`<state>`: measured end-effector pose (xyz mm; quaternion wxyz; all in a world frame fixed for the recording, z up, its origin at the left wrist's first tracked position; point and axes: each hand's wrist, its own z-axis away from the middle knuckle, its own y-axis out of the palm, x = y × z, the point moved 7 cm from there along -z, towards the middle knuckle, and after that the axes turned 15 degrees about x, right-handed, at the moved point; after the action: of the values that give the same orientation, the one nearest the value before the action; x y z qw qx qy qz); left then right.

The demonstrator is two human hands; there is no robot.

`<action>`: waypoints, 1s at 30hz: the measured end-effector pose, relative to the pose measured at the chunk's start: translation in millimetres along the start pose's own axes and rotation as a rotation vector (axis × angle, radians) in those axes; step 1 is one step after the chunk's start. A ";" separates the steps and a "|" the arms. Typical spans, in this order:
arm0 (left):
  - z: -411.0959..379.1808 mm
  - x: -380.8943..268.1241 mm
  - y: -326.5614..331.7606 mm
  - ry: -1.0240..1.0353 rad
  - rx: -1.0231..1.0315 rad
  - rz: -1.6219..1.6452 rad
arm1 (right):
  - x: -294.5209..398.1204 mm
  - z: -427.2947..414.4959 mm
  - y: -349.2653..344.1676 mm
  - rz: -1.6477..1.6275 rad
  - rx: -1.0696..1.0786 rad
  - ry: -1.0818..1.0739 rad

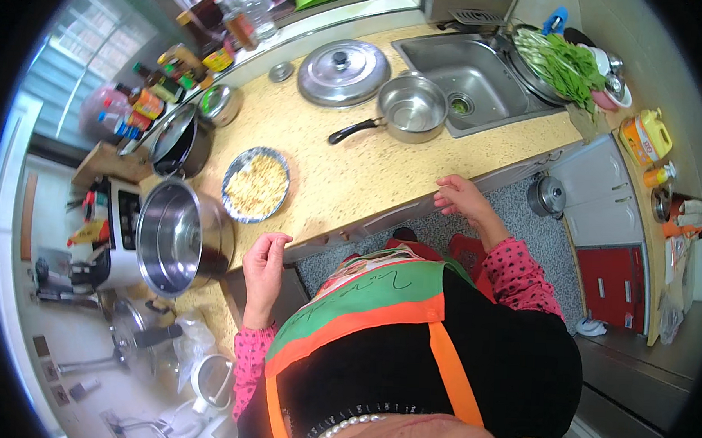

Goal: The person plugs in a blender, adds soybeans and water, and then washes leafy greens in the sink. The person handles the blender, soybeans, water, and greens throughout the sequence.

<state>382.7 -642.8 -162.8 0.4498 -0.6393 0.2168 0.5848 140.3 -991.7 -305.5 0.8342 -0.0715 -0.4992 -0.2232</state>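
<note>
My left hand point(264, 274), its fingers curled in and nothing seen in them, hovers by the counter's front edge, just right of a tall stainless steel pot point(218, 231). Beyond it on the speckled counter point(341, 171) sits a blue-and-white plate point(242, 218) of pale yellow chopped food point(260, 181). My right hand point(463, 200) hangs in front of the counter edge, empty, with its fingers loosely apart. Farther back, a steel saucepan point(412, 132) rests beside the sink, its black handle pointing left. Only a little water or shine shows inside; I cannot tell which.
A large domed metal lid point(345, 72) lies behind the saucepan. The steel sink point(492, 69) is at the right, with leafy greens point(560, 64) beyond it. A dark lidded pot point(195, 147) and several bottles point(157, 87) stand at the left. Another pot point(547, 195) is on the floor.
</note>
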 end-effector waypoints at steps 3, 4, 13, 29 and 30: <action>-58.1 -17.1 22.4 0.081 -0.014 0.005 | -0.6 1.4 -43.0 -0.046 -0.035 -0.022; -77.9 -29.5 32.3 0.120 -0.006 -0.035 | -3.1 2.5 -56.8 -0.064 -0.042 -0.002; -209.6 -86.6 97.8 0.430 0.128 -0.783 | -33.1 26.4 -116.7 -0.165 -0.089 0.070; -225.8 36.7 175.2 -0.270 0.712 0.536 | -3.7 60.4 -145.3 -0.053 -0.253 -0.054; -224.7 32.5 180.5 -0.252 0.706 0.550 | 5.5 52.0 -156.0 -0.008 -0.239 -0.084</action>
<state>369.1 -911.4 -271.5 0.4910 -0.2899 0.5078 0.6458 31.7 -1114.4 -291.3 0.7973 -0.1775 -0.5037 -0.2811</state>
